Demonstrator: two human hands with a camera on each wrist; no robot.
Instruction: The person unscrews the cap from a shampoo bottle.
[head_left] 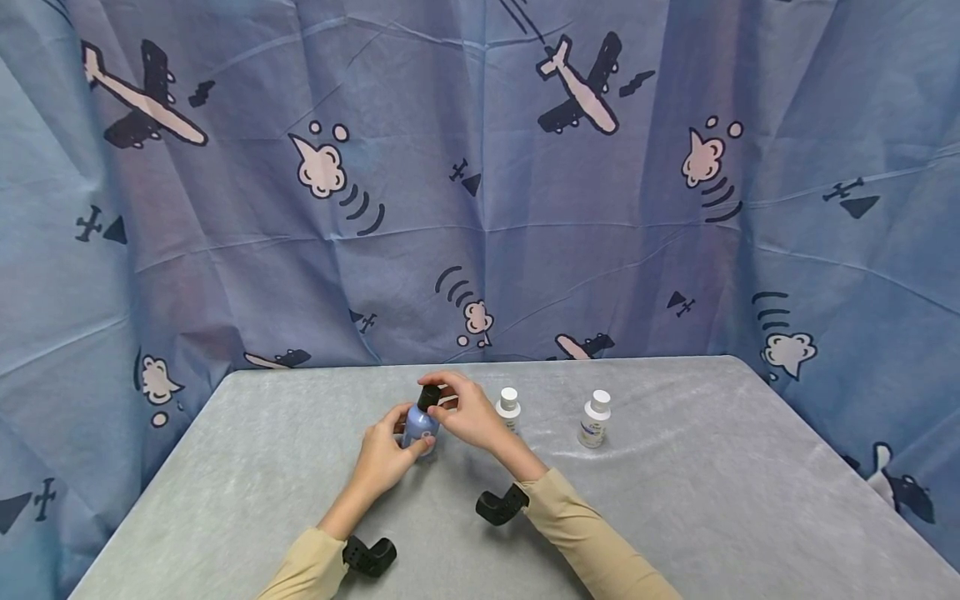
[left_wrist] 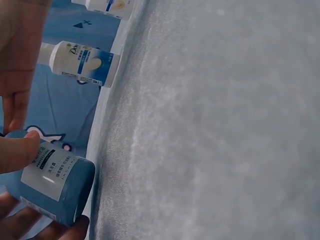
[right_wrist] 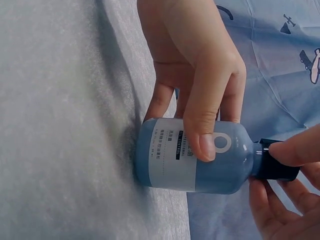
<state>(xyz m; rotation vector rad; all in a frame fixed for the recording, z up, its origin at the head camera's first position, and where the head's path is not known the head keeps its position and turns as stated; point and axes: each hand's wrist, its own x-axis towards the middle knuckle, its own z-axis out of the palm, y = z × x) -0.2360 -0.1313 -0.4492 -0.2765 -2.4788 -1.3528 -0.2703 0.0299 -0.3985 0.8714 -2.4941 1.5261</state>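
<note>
A blue bottle (right_wrist: 225, 175) with a white label and a black cap (right_wrist: 276, 162) is held between both hands near the back of the table. Its body is gripped by my left hand (head_left: 384, 454), thumb across the label and fingers behind. My right hand (head_left: 468, 410) pinches the black cap between thumb and fingers. In the left wrist view the blue bottle (left_wrist: 75, 185) shows its base close to the table surface. Just behind the right hand stands a white bottle (head_left: 509, 402), its lower part hidden by that hand and wrist.
A second white bottle (head_left: 595, 419) stands upright farther right. Both white bottles have white caps. The grey-covered table (head_left: 690, 492) ends at a blue curtain (head_left: 405, 183) with printed planes. Black wrist cameras (head_left: 370, 557) sit on both wrists.
</note>
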